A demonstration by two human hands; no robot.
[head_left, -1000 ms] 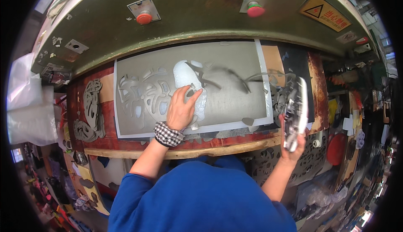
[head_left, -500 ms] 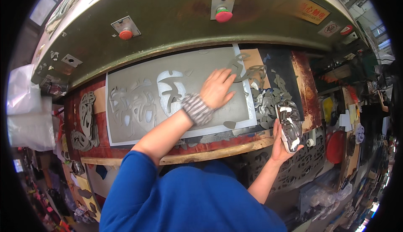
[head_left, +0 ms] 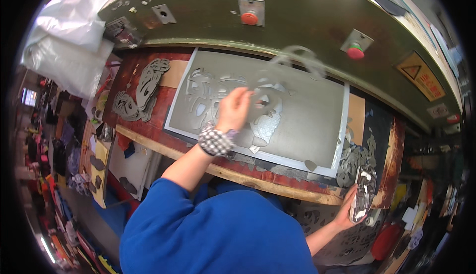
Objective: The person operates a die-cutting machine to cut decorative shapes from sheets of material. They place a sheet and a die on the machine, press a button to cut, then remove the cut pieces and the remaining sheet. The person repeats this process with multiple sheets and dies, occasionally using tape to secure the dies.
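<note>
My left hand (head_left: pixel 234 109) is over the left half of a grey sheet (head_left: pixel 317 120), its fingers closed on a thin grey cut-out piece (head_left: pixel 299 56). The piece is smeared by motion and its loops reach toward the far edge of the sheet. Several cut shapes (head_left: pixel 199 88) lie on the sheet's left side, and a pale surface (head_left: pixel 267 124) shows through a cut opening. At the right end of the bench my right hand (head_left: pixel 345 213) grips a shoe-shaped cutting die (head_left: pixel 364 194) with dark metal edges and white patches, held upright beside loose grey scraps (head_left: pixel 353 160).
A stack of grey cut pieces (head_left: pixel 148 88) lies on the red bench to the left. Behind the sheet runs a green machine beam (head_left: pixel 302 21) with a red button (head_left: pixel 249 18) and a pinkish-red button (head_left: pixel 355 51). A wooden rail (head_left: pixel 238 175) edges the front.
My left hand has moved from the sheet's right part toward its left, carrying the grey piece. My right hand still holds the die. The view has swung round.
</note>
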